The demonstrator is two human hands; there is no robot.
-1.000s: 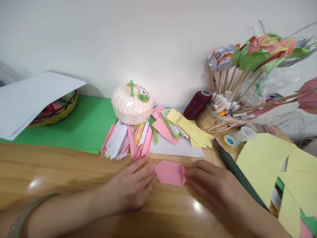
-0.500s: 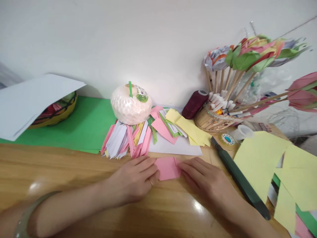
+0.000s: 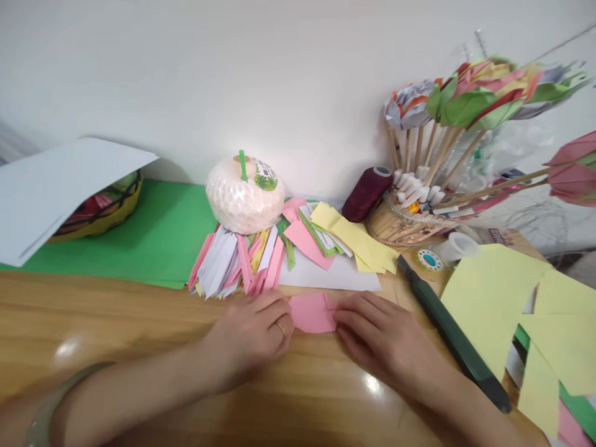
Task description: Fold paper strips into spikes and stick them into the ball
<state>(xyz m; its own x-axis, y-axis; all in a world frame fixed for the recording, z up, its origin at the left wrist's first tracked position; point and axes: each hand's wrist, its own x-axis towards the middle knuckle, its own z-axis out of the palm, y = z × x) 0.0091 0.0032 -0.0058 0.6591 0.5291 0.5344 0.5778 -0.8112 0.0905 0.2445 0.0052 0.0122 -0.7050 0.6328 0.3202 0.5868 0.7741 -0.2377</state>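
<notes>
The left hand and right hand pinch opposite ends of the folded pink paper, which sits between them over the wooden tabletop; uneven pulling could skew its fold or tear an edge

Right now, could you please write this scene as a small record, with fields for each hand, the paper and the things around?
Left hand: at the left end of the pink paper, fingers closed on it
Right hand: fingers closed on the right end
Paper state: fold visible near its right end
Behind the hands: folded paper strips, round white object
Right side: dark green tool, yellow sheets
Back right: maroon spool, paper flowers
Left side: white sheets partly hiding a basket
</notes>
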